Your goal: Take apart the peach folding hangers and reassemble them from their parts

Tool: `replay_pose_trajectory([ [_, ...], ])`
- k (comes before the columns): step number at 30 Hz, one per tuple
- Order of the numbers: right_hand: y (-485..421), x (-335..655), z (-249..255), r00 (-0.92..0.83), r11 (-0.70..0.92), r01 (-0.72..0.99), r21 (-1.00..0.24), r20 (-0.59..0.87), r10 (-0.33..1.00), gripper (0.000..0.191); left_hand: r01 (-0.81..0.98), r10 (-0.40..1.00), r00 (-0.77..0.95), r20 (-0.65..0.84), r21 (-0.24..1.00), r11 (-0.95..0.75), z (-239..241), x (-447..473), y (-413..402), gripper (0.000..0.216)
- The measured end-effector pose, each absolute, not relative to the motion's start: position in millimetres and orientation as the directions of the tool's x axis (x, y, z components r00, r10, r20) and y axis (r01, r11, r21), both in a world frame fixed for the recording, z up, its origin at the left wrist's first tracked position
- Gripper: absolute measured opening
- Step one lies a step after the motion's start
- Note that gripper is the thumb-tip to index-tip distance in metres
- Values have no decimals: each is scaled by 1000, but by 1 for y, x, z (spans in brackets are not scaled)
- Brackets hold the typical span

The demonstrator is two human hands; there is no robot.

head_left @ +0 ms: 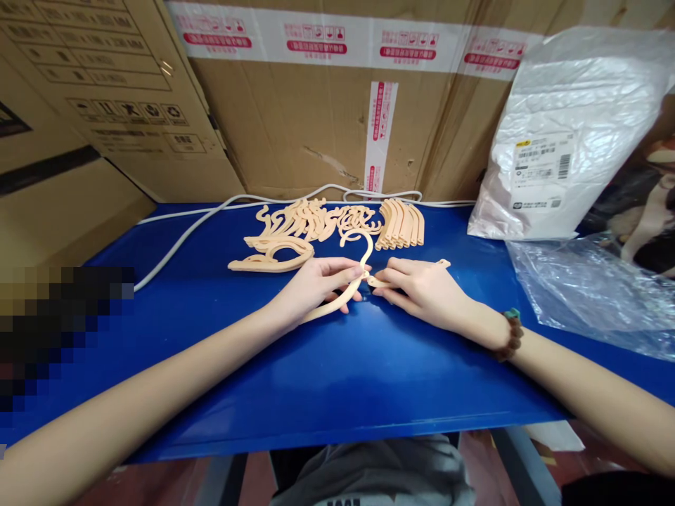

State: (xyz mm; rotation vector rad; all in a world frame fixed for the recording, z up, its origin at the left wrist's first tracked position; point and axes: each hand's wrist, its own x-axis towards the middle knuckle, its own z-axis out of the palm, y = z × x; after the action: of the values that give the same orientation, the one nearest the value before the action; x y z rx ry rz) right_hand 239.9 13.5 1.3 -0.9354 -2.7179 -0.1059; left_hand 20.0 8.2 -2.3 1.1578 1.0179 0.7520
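Note:
My left hand (323, 283) is closed around a beige hanger piece with a hook (368, 246) pointing up and one curved arm (333, 306) slanting down to the left. My right hand (422, 287) grips a separate-looking beige hanger arm (380, 283), its inner end close beside the hook's base; whether the two touch I cannot tell. The far tip of that arm shows past my knuckles. Behind my left hand lie folded hangers (274, 263). Farther back are a pile of loose hooks (303, 219), smaller curved pieces (358, 219) and a row of stacked hanger arms (401, 223).
The blue tabletop (337, 393) carries a white cable (182, 263) along its back and left. Large cardboard boxes (311, 126) stand behind. At the right are a white parcel bag (559, 140) and clear plastic wrap (585, 288). A dark pixelated area covers the left edge.

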Motion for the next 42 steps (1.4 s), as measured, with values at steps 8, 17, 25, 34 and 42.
replay_pose_trajectory([
  [8,16,240,0,-759,819,573,-35,355,546,39,10,845,448,-291,947,321,-4,16,9,22],
  [17,13,242,3,-769,841,532,-94,362,527,38,-12,847,458,-269,951,309,-3,16,9,12],
  [25,10,239,1,-786,840,537,-75,317,530,42,49,869,409,-279,958,284,-6,19,9,13],
  [34,4,237,2,-761,799,600,-37,281,585,48,63,882,395,-258,965,254,-9,18,10,19],
  [42,-2,232,2,-718,751,659,-34,267,642,47,141,901,374,-220,974,179,-12,17,9,25],
])
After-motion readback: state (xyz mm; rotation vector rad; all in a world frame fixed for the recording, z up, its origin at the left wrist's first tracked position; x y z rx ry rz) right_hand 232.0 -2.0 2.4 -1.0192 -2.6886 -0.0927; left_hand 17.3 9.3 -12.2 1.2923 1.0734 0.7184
